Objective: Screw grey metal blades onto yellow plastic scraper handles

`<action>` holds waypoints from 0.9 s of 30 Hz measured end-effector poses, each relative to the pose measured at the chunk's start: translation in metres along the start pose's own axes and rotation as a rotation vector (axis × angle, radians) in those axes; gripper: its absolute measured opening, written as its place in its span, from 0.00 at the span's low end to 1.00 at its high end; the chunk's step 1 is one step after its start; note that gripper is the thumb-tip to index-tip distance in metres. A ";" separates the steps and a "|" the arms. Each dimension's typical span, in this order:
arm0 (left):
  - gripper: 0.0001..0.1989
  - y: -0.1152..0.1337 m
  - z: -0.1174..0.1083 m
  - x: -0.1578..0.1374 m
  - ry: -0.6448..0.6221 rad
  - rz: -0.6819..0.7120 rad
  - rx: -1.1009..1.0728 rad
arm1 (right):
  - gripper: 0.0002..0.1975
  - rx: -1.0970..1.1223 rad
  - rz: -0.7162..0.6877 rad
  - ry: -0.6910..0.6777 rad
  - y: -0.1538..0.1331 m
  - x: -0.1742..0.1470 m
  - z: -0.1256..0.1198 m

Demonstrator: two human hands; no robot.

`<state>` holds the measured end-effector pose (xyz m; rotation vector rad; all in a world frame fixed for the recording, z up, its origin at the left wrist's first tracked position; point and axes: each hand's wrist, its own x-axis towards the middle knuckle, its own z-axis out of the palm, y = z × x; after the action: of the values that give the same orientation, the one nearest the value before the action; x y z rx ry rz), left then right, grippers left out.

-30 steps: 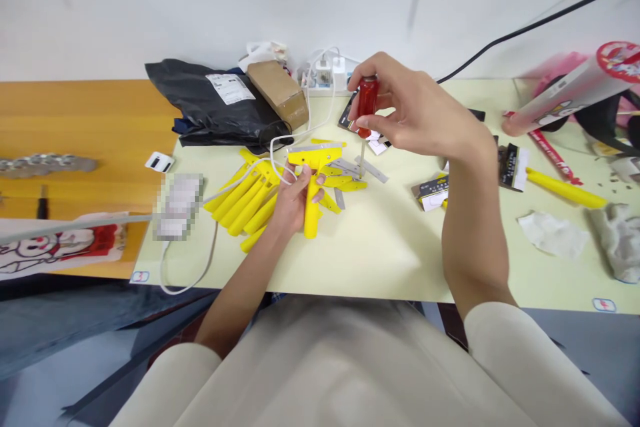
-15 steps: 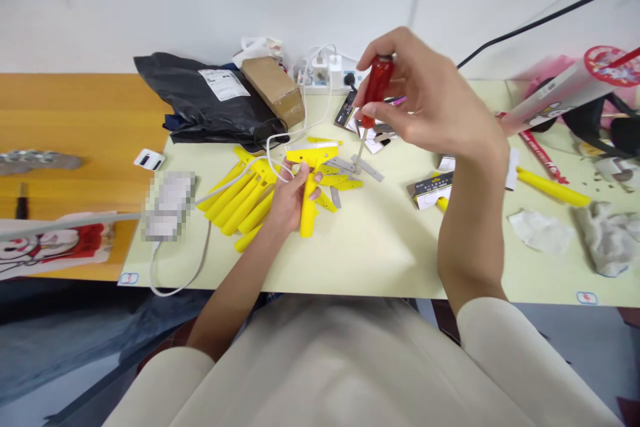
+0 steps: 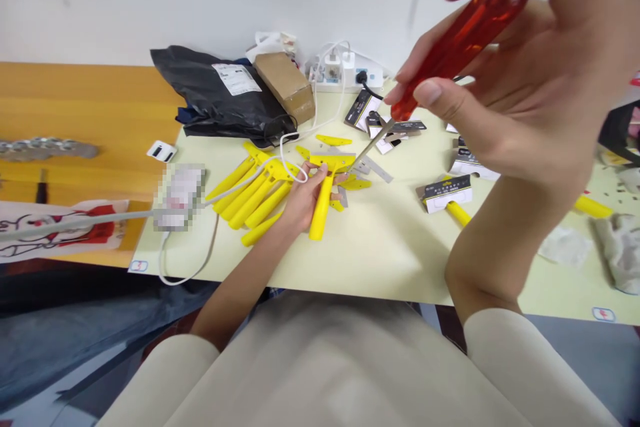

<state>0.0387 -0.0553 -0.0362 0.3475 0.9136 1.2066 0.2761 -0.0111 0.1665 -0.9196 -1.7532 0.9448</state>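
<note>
Here, above the worktop (image 3: pixel 370 260), the left hand (image 3: pixel 304 203) clasps a yellow scraper (image 3: pixel 323 210), handle toward the near edge, head toward the far; the right hand (image 3: pixel 545 80) pinches a red screwdriver (image 3: pixel 463 40), slanting down-left to the scraper's head.

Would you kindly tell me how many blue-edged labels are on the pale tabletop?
2: the left label at the near left corner of the tabletop, the right label near its front edge, towards the right. The left arm and right arm may hide others.
</note>
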 end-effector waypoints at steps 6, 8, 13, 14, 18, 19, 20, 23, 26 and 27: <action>0.25 0.002 0.001 -0.002 -0.014 -0.076 -0.008 | 0.14 -0.058 -0.160 -0.016 0.005 0.000 0.024; 0.24 0.001 0.001 -0.002 -0.018 -0.083 0.000 | 0.11 -0.044 -0.181 -0.053 0.004 0.002 0.025; 0.22 0.001 0.001 -0.002 -0.016 -0.065 0.003 | 0.09 -0.032 -0.180 -0.103 0.006 0.003 0.026; 0.22 0.001 0.001 -0.002 -0.017 -0.064 0.005 | 0.09 -0.034 -0.176 -0.108 0.006 0.003 0.027; 0.21 0.001 -0.001 -0.001 -0.032 -0.070 0.021 | 0.08 -0.037 -0.157 -0.114 0.006 0.003 0.030; 0.21 0.000 -0.002 -0.001 -0.030 -0.074 0.024 | 0.08 -0.037 -0.147 -0.119 0.006 0.003 0.030; 0.21 -0.001 -0.003 -0.001 -0.025 -0.075 0.025 | 0.09 -0.037 -0.139 -0.124 0.006 0.003 0.029; 0.19 -0.003 -0.004 0.001 -0.018 -0.064 0.020 | 0.11 -0.050 -0.137 -0.132 0.005 0.003 0.026; 0.18 -0.004 -0.004 0.002 -0.016 -0.051 -0.005 | 0.12 -0.082 -0.143 -0.162 0.003 0.002 0.024; 0.18 -0.004 -0.004 0.002 -0.014 -0.048 -0.017 | 0.12 -0.080 -0.148 -0.164 0.003 0.002 0.024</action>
<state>0.0387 -0.0558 -0.0421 0.3182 0.8946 1.1658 0.2538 -0.0133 0.1577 -0.7680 -1.9814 0.8802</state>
